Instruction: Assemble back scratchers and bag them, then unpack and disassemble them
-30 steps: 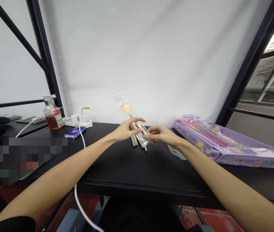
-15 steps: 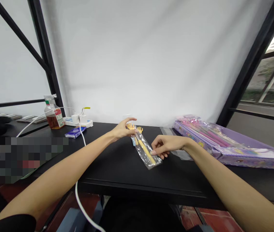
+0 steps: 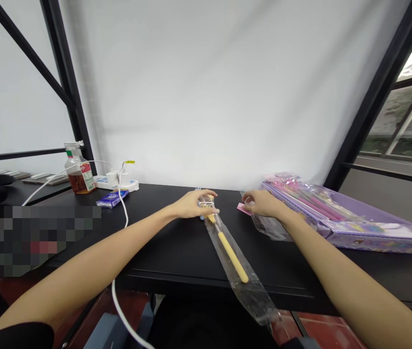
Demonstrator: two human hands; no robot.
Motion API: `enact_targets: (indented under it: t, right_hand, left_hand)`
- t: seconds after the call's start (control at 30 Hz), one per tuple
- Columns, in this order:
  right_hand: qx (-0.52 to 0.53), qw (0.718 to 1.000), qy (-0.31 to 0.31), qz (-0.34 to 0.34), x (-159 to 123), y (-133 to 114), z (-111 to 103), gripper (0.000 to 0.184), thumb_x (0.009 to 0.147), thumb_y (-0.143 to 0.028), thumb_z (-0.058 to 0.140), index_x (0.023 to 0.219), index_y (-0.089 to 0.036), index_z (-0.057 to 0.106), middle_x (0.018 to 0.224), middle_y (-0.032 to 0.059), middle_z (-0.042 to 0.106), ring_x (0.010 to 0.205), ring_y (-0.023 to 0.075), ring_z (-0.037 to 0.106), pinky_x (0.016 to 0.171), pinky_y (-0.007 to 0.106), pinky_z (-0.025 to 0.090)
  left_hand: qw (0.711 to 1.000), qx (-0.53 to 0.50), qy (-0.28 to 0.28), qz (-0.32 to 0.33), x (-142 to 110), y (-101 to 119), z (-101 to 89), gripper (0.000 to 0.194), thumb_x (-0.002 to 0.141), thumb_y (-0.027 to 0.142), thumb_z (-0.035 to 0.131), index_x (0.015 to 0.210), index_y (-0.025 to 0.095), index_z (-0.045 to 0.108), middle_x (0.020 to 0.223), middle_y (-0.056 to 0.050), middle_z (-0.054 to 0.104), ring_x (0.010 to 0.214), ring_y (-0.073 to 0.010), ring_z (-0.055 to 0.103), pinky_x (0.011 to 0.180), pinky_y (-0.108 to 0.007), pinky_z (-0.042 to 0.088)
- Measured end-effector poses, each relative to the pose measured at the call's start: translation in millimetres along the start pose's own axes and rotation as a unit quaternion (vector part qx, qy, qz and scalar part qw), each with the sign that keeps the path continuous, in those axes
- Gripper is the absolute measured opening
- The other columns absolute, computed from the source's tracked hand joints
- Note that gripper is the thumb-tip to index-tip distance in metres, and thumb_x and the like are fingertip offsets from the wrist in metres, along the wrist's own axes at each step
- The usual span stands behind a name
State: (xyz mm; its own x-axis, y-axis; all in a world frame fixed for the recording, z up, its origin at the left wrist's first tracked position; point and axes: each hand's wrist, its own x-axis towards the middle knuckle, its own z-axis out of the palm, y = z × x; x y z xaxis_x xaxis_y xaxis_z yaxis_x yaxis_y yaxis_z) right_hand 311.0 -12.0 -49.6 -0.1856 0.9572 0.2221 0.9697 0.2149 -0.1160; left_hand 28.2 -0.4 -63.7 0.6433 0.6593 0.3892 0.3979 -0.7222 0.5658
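My left hand (image 3: 193,203) is closed around the head end of a yellow back scratcher (image 3: 233,257), which lies slantwise in a clear plastic sleeve (image 3: 253,295). Its yellow handle points toward me, and the sleeve's loose end hangs past the table's front edge. A bit of a pale blue back scratcher (image 3: 201,216) shows under my left fingers; the rest is hidden. My right hand (image 3: 262,202) is curled, its fingertips on a small pink card (image 3: 244,209). Clear plastic wrapping (image 3: 271,228) lies beneath that hand and wrist.
To the right, a purple display box (image 3: 380,237) holds several wrapped pink items. At the left are a bottle of brown liquid (image 3: 78,177), a white power strip (image 3: 131,184), a blue packet (image 3: 112,198) and a white cable (image 3: 125,213) crossing the table edge.
My right hand has left the back scratcher's handle and moved right to the pink card. The yellow handle and its sleeve now reach farther toward me. My left hand has shifted slightly.
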Motion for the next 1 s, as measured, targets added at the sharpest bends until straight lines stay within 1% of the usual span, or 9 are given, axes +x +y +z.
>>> enact_targets:
  t: [0.07,0.17,0.23,0.3,0.4,0.53,0.73,0.83,1.0]
  right_hand:
    - [0.010,1.000,-0.008,-0.003,1,1,3,0.020,0.081,-0.029,0.066,0.097,-0.016,0.071,0.098,0.0084,0.076,0.089,0.0234,0.069,0.074,0.028,0.047]
    - [0.049,0.999,-0.010,-0.002,4,2,6,0.020,0.081,-0.030,0.068,0.094,-0.016,0.070,0.095,0.0083,0.076,0.088,0.0219,0.069,0.075,0.027,0.048]
    - [0.081,0.997,-0.016,-0.001,5,3,8,0.024,0.079,-0.032,0.070,0.096,-0.015,0.069,0.094,0.0086,0.075,0.085,0.0214,0.070,0.073,0.027,0.049]
    - [0.108,0.994,-0.031,0.001,6,6,8,0.028,0.078,-0.035,0.070,0.098,-0.015,0.068,0.092,0.0087,0.075,0.080,0.0208,0.070,0.070,0.027,0.049]
    - [0.125,0.991,-0.043,0.003,5,8,6,0.034,0.078,-0.040,0.070,0.100,-0.015,0.067,0.090,0.0088,0.076,0.074,0.0205,0.070,0.067,0.027,0.049]
    - [0.112,0.993,-0.031,-0.018,2,8,1,0.037,0.078,-0.045,0.069,0.100,-0.016,0.066,0.084,0.0076,0.077,0.075,0.0213,0.070,0.068,0.028,0.048]
    - [0.106,0.993,-0.034,-0.043,2,10,-4,0.031,0.079,-0.048,0.065,0.083,-0.018,0.070,0.080,0.0070,0.076,0.075,0.0221,0.070,0.066,0.028,0.046]
    - [0.109,0.992,-0.039,-0.043,1,9,-5,0.032,0.077,-0.048,0.066,0.081,-0.017,0.071,0.079,0.0075,0.076,0.074,0.0221,0.069,0.066,0.027,0.046]
    - [0.060,0.997,-0.028,-0.038,-2,3,-8,0.036,0.077,-0.052,0.065,0.079,-0.017,0.072,0.079,0.0078,0.076,0.073,0.0223,0.069,0.064,0.028,0.044]
  left_hand:
    - [1.000,0.000,0.021,-0.007,2,-3,-2.6,0.049,0.080,0.040,0.068,0.124,0.021,0.062,0.123,-0.007,0.064,0.098,-0.0207,0.063,0.090,-0.033,0.049]
    - [0.998,-0.020,0.062,-0.011,4,-9,-6.7,0.042,0.078,0.022,0.065,0.119,0.018,0.063,0.118,-0.008,0.066,0.083,-0.0165,0.065,0.081,-0.031,0.052]
    - [0.995,-0.040,0.085,-0.018,5,-13,-7.6,0.038,0.076,0.016,0.063,0.114,0.015,0.064,0.114,-0.010,0.067,0.079,-0.0154,0.066,0.077,-0.029,0.054]
    - [0.994,-0.051,0.099,-0.024,5,-15,-6.9,0.036,0.075,0.012,0.061,0.111,0.014,0.065,0.110,-0.010,0.067,0.079,-0.0152,0.067,0.077,-0.029,0.054]
    - [0.994,-0.047,0.102,-0.016,6,-15,-4.6,0.033,0.075,0.010,0.060,0.108,0.014,0.066,0.105,-0.009,0.069,0.078,-0.0148,0.068,0.074,-0.027,0.055]
    - [0.995,-0.026,0.092,0.001,6,-14,-2.1,0.030,0.076,0.008,0.058,0.104,0.015,0.068,0.103,-0.008,0.071,0.077,-0.0145,0.068,0.070,-0.025,0.055]
    - [0.996,-0.016,0.081,0.015,6,-17,-0.6,0.032,0.076,0.004,0.055,0.103,0.014,0.068,0.100,-0.007,0.073,0.078,-0.0149,0.069,0.074,-0.026,0.055]
    - [0.997,-0.016,0.080,0.014,6,-18,-0.6,0.031,0.076,0.005,0.056,0.103,0.014,0.068,0.101,-0.007,0.073,0.077,-0.0149,0.069,0.073,-0.026,0.055]
    - [0.996,-0.020,0.087,0.006,5,-14,-1.8,0.029,0.078,0.008,0.058,0.103,0.015,0.067,0.101,-0.007,0.072,0.076,-0.0144,0.069,0.069,-0.025,0.055]
